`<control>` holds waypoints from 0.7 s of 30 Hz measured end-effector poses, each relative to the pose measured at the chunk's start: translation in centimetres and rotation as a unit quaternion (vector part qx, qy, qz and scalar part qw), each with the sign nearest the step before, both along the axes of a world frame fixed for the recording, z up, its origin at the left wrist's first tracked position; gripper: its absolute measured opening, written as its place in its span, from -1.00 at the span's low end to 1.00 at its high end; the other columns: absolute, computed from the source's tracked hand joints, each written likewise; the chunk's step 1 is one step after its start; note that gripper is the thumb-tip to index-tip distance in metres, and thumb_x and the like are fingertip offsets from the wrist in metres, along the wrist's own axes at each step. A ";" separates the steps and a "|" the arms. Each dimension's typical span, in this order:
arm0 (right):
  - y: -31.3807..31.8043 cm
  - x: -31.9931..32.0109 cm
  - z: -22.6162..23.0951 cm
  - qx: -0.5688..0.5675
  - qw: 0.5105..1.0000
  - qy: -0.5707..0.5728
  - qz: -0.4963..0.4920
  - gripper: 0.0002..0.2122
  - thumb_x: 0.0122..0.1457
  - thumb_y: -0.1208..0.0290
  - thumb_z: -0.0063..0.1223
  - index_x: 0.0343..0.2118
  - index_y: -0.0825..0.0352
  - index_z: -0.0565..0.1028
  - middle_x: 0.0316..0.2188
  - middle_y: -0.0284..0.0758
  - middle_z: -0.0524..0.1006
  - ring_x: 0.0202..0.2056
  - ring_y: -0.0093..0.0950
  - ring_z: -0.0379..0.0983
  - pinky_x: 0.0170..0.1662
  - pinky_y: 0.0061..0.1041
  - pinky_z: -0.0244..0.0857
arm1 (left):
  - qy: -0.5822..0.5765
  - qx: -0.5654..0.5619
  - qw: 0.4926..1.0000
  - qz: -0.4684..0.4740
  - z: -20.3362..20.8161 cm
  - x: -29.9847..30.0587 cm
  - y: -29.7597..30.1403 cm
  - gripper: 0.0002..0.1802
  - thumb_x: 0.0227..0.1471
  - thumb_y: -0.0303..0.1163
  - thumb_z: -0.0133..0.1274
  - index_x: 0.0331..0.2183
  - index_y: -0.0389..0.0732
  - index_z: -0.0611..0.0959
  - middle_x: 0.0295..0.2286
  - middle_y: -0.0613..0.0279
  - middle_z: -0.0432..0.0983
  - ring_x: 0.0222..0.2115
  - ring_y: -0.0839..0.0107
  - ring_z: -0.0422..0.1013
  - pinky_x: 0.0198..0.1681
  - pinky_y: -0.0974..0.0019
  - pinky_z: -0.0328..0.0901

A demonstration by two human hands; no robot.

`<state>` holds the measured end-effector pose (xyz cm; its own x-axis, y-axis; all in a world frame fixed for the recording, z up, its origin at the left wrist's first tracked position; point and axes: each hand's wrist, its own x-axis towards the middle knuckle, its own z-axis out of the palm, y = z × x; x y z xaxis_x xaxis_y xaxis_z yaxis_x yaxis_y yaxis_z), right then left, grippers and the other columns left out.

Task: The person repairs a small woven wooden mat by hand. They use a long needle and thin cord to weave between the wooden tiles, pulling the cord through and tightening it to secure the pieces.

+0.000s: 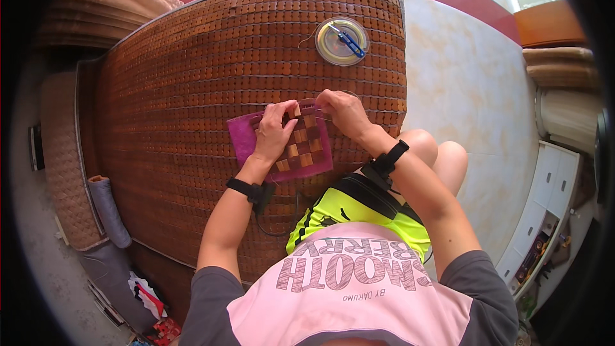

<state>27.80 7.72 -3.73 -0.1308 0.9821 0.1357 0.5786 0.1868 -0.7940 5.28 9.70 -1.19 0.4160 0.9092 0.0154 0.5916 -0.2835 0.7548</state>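
A patch of small brown wooden tiles [302, 147], light and dark ones mixed, lies on a purple cloth [241, 141] in front of me. My left hand [274, 129] rests at the patch's far left, thumb and fingers closed on a small light wooden tile [295, 111]. Across from it, my right hand [346, 114] is pinched at the patch's far right corner. A thin strand loops by its fingers, but what exactly lies between the fingertips is too small to make out. Dark straps with small devices sit on both wrists.
The patch and cloth lie on a large mat of brown wooden tiles [192, 77]. Beyond my hands stands a round clear container [325, 53] with a blue-handled cutter [349, 43] on it. Pale floor [467, 90] runs along the right, with a white cabinet [535, 198] farther over.
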 end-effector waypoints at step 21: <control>0.7 -1.6 1.4 0.115 0.992 -0.044 0.004 -0.88 0.02 0.42 0.27 -0.37 0.21 0.55 -0.37 -0.36 0.56 -0.29 -0.28 0.56 -0.33 -0.36 0.48 | 0.062 0.111 0.989 -0.074 -0.2 0.9 1.4 -0.85 -0.02 -0.57 0.22 -0.36 -0.31 0.57 -0.27 0.11 0.45 -0.23 0.10 0.45 -0.14 0.15 0.40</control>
